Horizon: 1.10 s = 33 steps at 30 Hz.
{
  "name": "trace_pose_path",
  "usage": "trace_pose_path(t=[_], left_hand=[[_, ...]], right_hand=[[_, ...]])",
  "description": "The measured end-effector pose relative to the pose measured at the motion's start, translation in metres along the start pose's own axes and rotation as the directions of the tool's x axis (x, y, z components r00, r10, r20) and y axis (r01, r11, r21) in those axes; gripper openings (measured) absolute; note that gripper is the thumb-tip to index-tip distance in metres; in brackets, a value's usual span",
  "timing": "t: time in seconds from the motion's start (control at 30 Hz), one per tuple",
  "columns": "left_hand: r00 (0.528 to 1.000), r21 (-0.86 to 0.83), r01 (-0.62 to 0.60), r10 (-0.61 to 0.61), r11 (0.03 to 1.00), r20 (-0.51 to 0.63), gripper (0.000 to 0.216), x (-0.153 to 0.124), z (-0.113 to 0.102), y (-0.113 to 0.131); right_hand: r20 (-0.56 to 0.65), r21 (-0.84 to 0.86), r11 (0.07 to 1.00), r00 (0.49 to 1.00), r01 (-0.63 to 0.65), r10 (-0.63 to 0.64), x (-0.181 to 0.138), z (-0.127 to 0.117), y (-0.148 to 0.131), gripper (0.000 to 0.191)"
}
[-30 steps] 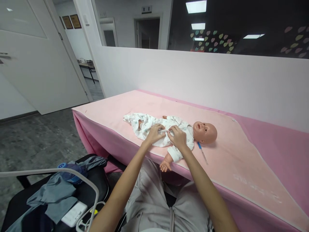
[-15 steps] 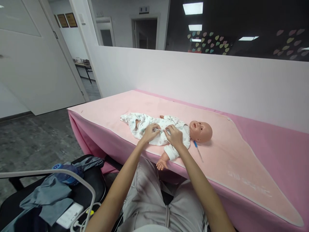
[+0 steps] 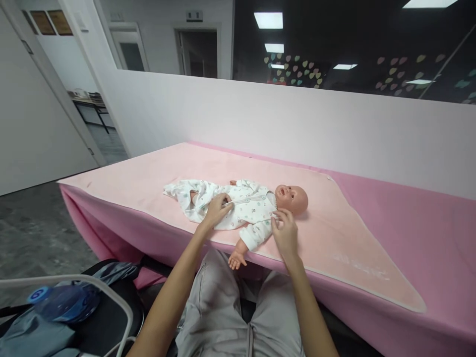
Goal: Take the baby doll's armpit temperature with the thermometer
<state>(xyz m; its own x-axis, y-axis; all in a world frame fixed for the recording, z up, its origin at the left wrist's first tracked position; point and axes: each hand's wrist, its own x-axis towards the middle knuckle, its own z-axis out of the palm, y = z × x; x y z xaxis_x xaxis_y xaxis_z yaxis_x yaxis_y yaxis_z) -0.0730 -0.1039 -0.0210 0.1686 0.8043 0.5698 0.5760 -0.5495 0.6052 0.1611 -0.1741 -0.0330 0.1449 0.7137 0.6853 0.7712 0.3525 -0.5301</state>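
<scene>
A baby doll point(image 3: 292, 199) lies on its back on the table, head to the right. It wears a white patterned sleepsuit point(image 3: 256, 206) with a fastening line down the front. My left hand point(image 3: 217, 210) is closed, its thumb and fingers pinching the suit's front edge at the belly. Beside the doll's neck, my right hand point(image 3: 286, 233) has bent fingers set apart, fingertips close to the suit's shoulder. Whether they touch the cloth is unclear. One doll hand point(image 3: 238, 258) reaches past the table's near edge.
A pale pink mat point(image 3: 357, 243) covers much of the pink-draped table point(image 3: 427, 223). At lower left, a chair point(image 3: 111, 307) holds a blue-capped bottle point(image 3: 67, 301) and grey cloth point(image 3: 33, 337). A white tube point(image 3: 107, 287) curves in front. Behind the table stands a white wall point(image 3: 223, 119).
My right hand has left the suit's chest and moved right to the doll's neck and shoulder. The blue-ended stick is no longer visible there. My view has turned slightly right.
</scene>
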Motion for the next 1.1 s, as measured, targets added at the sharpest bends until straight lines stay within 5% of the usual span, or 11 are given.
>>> trace_pose_path(t=[0.13, 0.23, 0.33, 0.53, 0.77, 0.83, 0.93, 1.03, 1.1], left_hand=[[1.0, -0.082, -0.016, 0.015, 0.996, -0.015, 0.011, -0.001, -0.001, -0.002], [0.999, -0.094, -0.029, 0.027, 0.995, -0.022, 0.015, -0.002, -0.002, -0.004], [0.999, -0.099, -0.022, 0.019, 0.995, -0.031, 0.019, -0.003, -0.001, -0.005], [0.999, -0.095, -0.026, 0.023, 0.995, -0.035, 0.018, -0.003, -0.001, -0.005], [0.998, -0.128, -0.022, 0.015, 0.992, -0.058, 0.017, -0.005, -0.002, -0.002], [0.998, -0.125, -0.027, 0.02, 0.992, -0.057, 0.017, -0.005, -0.003, -0.002], [0.998, -0.109, -0.03, 0.025, 0.994, -0.054, 0.017, -0.005, -0.003, -0.002], [0.998, -0.111, -0.028, 0.022, 0.993, -0.059, 0.017, -0.005, -0.003, -0.002], [0.997, -0.115, -0.031, 0.024, 0.993, -0.069, 0.018, -0.005, -0.002, -0.003]], right_hand=[[0.072, -0.438, 0.883, 0.972, -0.172, 0.225, -0.028, -0.038, 0.026, 0.027], [0.172, -0.581, 0.792, 0.923, -0.188, 0.345, -0.03, -0.057, 0.026, 0.025], [0.128, -0.546, 0.781, 0.89, -0.304, 0.437, -0.02, -0.074, 0.015, 0.026], [0.003, -0.263, 0.886, 0.918, -0.382, 0.397, 0.005, -0.092, -0.005, 0.023], [0.122, -0.541, 0.761, 0.862, -0.358, 0.492, 0.003, -0.075, 0.006, 0.037], [0.248, -0.423, 0.83, 0.834, -0.364, 0.492, 0.005, -0.085, 0.016, 0.041], [0.464, 0.003, 0.93, 0.825, -0.367, 0.324, 0.024, -0.115, 0.026, 0.039], [0.268, 0.366, 0.899, 0.952, -0.241, 0.146, 0.055, -0.14, 0.018, 0.045], [0.16, 0.401, 0.905, 0.984, -0.139, 0.08, 0.07, -0.144, 0.005, 0.052]])
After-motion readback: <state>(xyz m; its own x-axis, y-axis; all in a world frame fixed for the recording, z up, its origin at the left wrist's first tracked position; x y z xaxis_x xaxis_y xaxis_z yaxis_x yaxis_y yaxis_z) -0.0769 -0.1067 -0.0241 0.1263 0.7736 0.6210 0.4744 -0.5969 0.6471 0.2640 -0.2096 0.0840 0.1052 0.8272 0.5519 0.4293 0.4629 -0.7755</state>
